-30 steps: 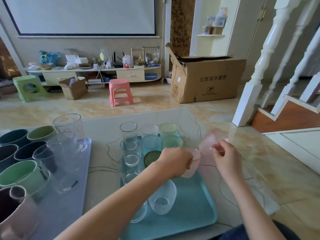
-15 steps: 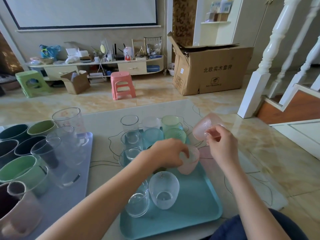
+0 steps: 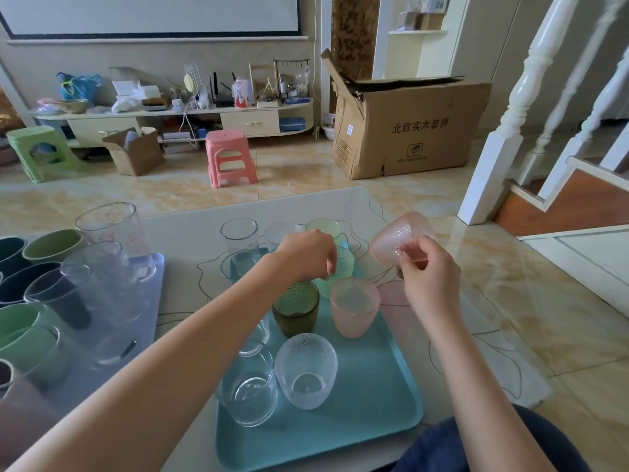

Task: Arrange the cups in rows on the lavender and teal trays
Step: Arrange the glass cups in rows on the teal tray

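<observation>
Gripping a tilted pink cup [image 3: 401, 237] right of the teal tray [image 3: 374, 400], the right hand [image 3: 425, 274] pinched it; the left hand [image 3: 306, 255] hovered loosely curled, empty, above the tray.

The teal tray [image 3: 374, 413] has bare floor at its lower right. Cups crowd its upper and left parts; the pink cup [image 3: 354, 310] borders that gap.
</observation>
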### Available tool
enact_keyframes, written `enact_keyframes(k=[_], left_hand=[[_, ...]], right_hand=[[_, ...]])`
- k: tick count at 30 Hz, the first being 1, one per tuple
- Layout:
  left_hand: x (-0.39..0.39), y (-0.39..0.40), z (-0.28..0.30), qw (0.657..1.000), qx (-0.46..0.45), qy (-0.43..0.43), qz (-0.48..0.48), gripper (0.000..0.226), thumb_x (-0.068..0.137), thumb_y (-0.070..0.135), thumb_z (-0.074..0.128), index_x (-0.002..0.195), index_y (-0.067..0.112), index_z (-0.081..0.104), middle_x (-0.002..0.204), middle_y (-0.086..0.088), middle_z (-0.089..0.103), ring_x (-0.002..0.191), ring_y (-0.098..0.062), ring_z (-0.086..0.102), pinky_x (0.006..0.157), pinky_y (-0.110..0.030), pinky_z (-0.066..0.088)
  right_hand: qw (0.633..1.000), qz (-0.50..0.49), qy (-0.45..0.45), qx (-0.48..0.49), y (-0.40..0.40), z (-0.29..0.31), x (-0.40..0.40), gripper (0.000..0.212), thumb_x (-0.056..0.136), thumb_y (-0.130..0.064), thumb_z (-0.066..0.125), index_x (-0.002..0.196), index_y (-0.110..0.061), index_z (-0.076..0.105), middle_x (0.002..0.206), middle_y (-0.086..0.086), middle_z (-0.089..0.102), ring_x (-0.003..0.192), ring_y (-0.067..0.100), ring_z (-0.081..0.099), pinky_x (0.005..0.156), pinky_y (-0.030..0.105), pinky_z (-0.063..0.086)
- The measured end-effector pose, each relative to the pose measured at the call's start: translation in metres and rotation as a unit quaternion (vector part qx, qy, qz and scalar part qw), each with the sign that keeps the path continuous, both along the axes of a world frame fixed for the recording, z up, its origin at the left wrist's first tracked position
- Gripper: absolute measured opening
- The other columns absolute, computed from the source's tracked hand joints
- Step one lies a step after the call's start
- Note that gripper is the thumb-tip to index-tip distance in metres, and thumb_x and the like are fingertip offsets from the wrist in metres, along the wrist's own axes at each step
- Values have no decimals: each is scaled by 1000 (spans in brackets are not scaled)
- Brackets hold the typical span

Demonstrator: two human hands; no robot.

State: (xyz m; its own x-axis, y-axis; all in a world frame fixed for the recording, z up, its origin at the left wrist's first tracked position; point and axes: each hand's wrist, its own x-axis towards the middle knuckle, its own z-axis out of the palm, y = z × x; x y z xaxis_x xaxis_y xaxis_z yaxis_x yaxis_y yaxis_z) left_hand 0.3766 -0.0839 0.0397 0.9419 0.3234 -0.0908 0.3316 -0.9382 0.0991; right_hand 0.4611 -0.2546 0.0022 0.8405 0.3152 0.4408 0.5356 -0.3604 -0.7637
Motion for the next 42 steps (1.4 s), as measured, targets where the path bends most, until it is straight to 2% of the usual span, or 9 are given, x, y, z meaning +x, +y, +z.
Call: enact_keyframes(k=[8,12,14,17,20,30,35,38,42], left_hand=[[6,1,-6,1000,-20,-20,8,17,83,23,67,99,28,71,106,7,68,96,-18,64,77,-33,53],[-4,-4,-5,989,-32,-139,23,10,85,27,54,88,27,64,92,7,64,89,-20,61,60,-25,44],[-8,-12,-3,994,-13,-106,18,17,85,39,54,79,23,57,83,4,59,81,-21,59,55,-23,38],[-11,-20,-6,1000,18,-12,-11,31,83,52,55,79,21,59,83,3,61,76,-19,56,63,-27,43],[-11,-19,-8,999,29,-8,-14,24,81,43,60,84,19,62,74,6,55,76,-19,55,57,-24,37],[-10,-14,-10,999,49,-10,4,15,81,26,59,89,14,66,92,-3,66,83,-23,62,62,-27,41],[-11,-15,-15,999,29,-36,20,13,78,22,59,84,12,65,89,-5,67,82,-25,63,59,-26,40],[-11,-15,-18,998,13,-57,37,10,76,20,59,81,12,64,87,-5,66,79,-27,62,60,-27,42],[-13,-14,-20,995,-2,-76,58,4,76,19,60,74,16,58,81,-2,60,71,-25,55,62,-27,41]], right_hand=[[1000,3,8,3,1,-1,-1,11,86,-7,61,76,-6,56,79,7,69,76,28,65,71,35,50],[1000,-2,0,10,-1,2,-3,9,87,-7,60,79,-7,59,81,6,69,75,23,63,62,24,35],[1000,-4,3,6,0,1,-3,10,87,-8,61,78,-5,57,79,7,69,75,25,64,62,25,36],[1000,0,11,-4,-1,1,-5,9,86,-6,60,77,-5,57,78,7,69,75,26,64,65,26,40],[1000,5,20,-1,-3,1,-6,10,86,-6,60,77,-9,57,77,5,68,75,25,64,66,27,42],[999,24,18,-30,-18,0,-10,8,85,-12,62,80,-5,62,75,-2,68,73,17,64,61,23,43],[994,104,-32,-28,-45,20,-24,14,83,-10,66,73,-19,61,74,-12,66,69,8,61,65,17,47],[979,182,-47,-74,-69,37,-39,8,80,-11,70,75,-16,66,73,-10,66,74,10,63,61,11,48],[948,269,-23,-167,-93,40,-56,16,78,-14,72,71,-27,65,78,-13,63,77,8,63,72,5,45]])
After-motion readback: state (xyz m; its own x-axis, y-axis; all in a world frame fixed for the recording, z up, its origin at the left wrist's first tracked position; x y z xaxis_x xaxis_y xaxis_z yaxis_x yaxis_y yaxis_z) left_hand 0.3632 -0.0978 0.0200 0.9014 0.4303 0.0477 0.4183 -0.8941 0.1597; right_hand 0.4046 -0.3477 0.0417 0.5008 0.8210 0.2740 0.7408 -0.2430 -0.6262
